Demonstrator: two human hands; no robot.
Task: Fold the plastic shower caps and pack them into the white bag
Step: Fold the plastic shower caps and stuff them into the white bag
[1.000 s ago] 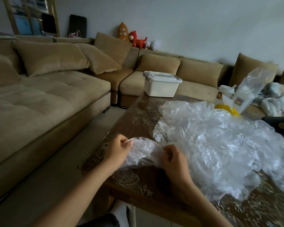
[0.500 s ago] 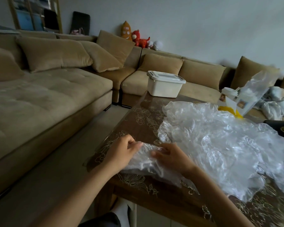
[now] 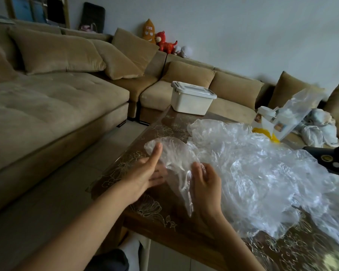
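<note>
One shower cap (image 3: 172,153), near table (image 3: 157,210) edge

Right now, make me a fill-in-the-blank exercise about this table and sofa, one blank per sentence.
The lidded box at the table's far corner is coloured ____. The pile of shower caps lies to the ____ of the right hand. The right hand and left hand work one shower cap, so the number of hands on it is ____. Missing: white; right; two.

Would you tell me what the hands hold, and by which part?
The right hand pinches a clear shower cap at its near edge; the left hand, fingers straight, only touches its left side.
</note>
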